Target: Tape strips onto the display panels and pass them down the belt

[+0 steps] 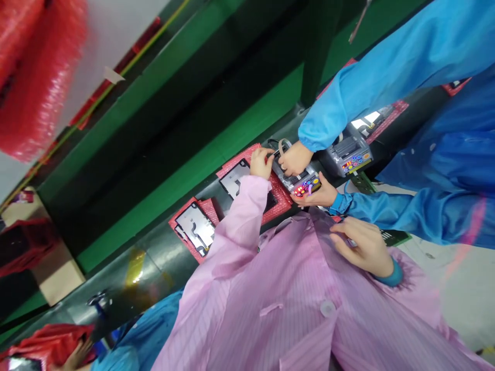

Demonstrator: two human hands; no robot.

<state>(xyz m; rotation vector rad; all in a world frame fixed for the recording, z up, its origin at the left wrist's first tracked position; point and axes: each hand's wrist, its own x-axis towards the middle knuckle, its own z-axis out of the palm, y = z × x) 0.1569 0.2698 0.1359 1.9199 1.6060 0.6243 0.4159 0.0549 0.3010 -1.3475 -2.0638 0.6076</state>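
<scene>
My left hand (261, 164) reaches over the bench, its fingertips pressed together beside a grey device (305, 186) with lit coloured buttons. Whatever is between those fingertips is too small to make out. In front of my pink coat, my right hand (363, 248) hangs with bent fingers, thumb apart from them, and holds nothing visible. A co-worker's hand (294, 158) rests on top of the device, and another hand (323, 193) supports its front. Partly under my left sleeve lies a flat black-framed panel (234, 178) on red bubble wrap (281, 198).
Another panel (195, 226) lies on red wrap to the left along the dark bench (149, 260). A second grey device (350, 154) stands to the right, near the co-worker's blue sleeves (371, 93). Red bubble wrap (42, 77) hangs at the upper left.
</scene>
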